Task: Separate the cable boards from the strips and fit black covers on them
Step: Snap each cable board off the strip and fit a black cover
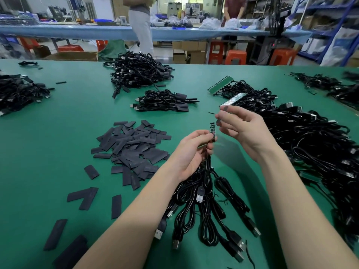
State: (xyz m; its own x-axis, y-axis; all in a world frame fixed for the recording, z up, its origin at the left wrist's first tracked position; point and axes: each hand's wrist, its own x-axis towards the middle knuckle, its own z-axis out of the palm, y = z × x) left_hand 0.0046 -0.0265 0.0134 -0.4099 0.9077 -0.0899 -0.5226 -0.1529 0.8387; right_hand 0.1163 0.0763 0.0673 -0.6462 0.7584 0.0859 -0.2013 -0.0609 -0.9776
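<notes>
- Nearest you, the bundle of black USB cables (209,202) hangs from your left hand (191,154) and trails onto the green desk (58,136); it is limp and will swing, so keep it gathered.
- Your left grip is closed round the cable necks, with thumb and fingertips pinching one small cable board (212,131) upright just above the fist. The board looks thin, stiff and fragile: hold it by its edges near the wire end, not by the soldered face.
- Just right of the board, your right hand (240,129) pinches a black cover (223,113) between thumb and forefinger, its lower end close to the board's top. The cover looks light, soft and flattened; squeeze its edges to open the mouth before sliding it on.
- Left of the board lies the pile of loose black covers (132,146), with strays nearer you.
- Right of the board sits a big heap of cables (314,144), and beyond it green board strips (220,84) not yet broken apart.
- Farther beyond the board, covered cables are heaped in a finished pile (139,72).
</notes>
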